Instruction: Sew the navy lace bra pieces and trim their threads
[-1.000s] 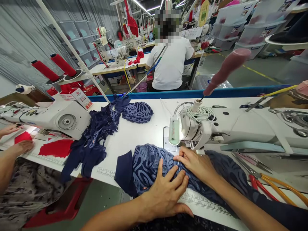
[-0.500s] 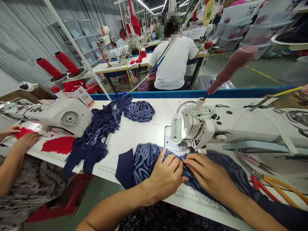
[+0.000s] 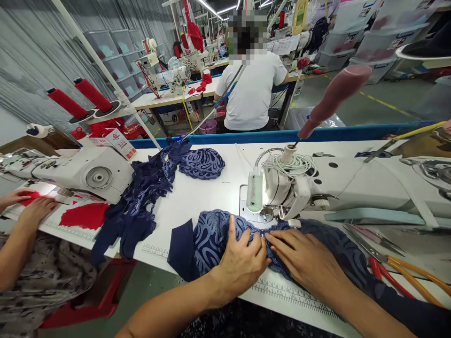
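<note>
A navy lace garment piece [image 3: 211,234] lies on the white table [image 3: 207,192] in front of the white sewing machine [image 3: 352,188]. My left hand [image 3: 241,260] rests on the lace with its fingers curled and pinching the fabric, thumb raised. My right hand [image 3: 303,258] presses flat on the same lace just right of it, fingers stretched toward the left hand. Both hands meet just below the machine's needle area [image 3: 273,216].
A pile of navy lace pieces [image 3: 148,192] lies to the left. Red-and-orange scissors [image 3: 394,272] lie at the right. A co-worker's hands [image 3: 31,209] handle red fabric at another machine [image 3: 88,171]. A person in white sits beyond the table.
My hands stay together on the lace; my left hand has shifted slightly toward me and my right fingers have flattened out. The co-worker's hands moved a little over the red fabric.
</note>
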A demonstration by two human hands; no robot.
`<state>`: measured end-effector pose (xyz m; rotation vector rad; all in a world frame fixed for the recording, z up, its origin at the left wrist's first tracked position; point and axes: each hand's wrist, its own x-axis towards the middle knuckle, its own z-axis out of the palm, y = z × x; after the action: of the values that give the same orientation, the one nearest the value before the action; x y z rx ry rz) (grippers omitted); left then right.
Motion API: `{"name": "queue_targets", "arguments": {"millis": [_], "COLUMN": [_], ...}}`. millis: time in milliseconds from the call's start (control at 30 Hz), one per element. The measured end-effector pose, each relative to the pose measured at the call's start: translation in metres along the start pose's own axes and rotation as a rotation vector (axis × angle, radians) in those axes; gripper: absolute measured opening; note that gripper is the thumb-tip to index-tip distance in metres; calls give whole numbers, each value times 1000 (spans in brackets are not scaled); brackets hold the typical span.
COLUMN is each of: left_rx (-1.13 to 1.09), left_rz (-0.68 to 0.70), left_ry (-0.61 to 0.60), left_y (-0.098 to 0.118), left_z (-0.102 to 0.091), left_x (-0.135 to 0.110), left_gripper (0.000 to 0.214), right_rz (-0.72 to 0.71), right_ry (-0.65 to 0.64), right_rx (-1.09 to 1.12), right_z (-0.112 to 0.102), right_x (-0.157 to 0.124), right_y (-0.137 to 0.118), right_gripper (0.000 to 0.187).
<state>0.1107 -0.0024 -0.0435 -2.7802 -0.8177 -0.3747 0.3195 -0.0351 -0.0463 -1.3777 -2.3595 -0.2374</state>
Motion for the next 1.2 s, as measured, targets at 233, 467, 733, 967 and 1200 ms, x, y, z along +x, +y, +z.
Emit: {"name": "queue_targets", "arguments": {"millis": [233, 467, 733, 967, 1200], "left_rx": [-29, -129, -141, -90, -175], "left_rz": [-27, 10, 25, 48, 26], "left_ry": [-44, 56, 62, 43, -76], "left_y": [1, 15, 22, 20, 17], "left_z": [-1, -5, 11, 7, -16], "left_x": [0, -13, -30, -34, -27], "left_gripper": [43, 51, 67, 73, 69], "right_rz": [-12, 197, 376, 401, 423], "right_ry": [-90, -190, -279, -318, -290], "right_rx": [28, 255, 345, 385, 397], "right_z": [-2, 2, 21, 21, 23], "right_x": [7, 24, 48, 48, 47], "right_y": [1, 4, 8, 9, 9], "right_gripper": [31, 30, 24, 26, 22]}}
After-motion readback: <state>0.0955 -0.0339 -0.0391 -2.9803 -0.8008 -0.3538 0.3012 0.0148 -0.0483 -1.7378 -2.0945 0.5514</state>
